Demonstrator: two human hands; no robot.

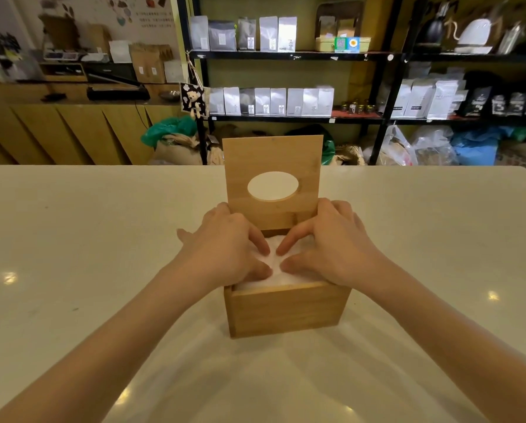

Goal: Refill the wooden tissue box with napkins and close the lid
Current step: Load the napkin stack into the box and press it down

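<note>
Both hands make the grip at this moment: the left hand (228, 248) and the right hand (332, 248) lie palm-down, side by side, on the white paper napkins (281, 277) that fill the square light-wood tissue box (286, 309). Neither hand is closed around anything; the fingers are spread and slightly bent, pressing flat on the stack, with the thumbs and forefingers of the two hands pointing toward each other and nearly meeting over the middle of the napkins. The outer fingers of each hand reach over the side walls of the box. The napkins sit about level with the box's front rim. The hinged wooden lid with an oval cut-out (273, 175) stands open and upright at the back of the box, just behind the hands, and the pale surface beyond shows through its opening. The box stands on the glossy cream table (87, 254), roughly midway between its left and right edges and closer to its far edge than to the person. Beyond the far edge stands a black metal shelving unit (390, 56) stocked with silver and white pouches (269, 33).
</note>
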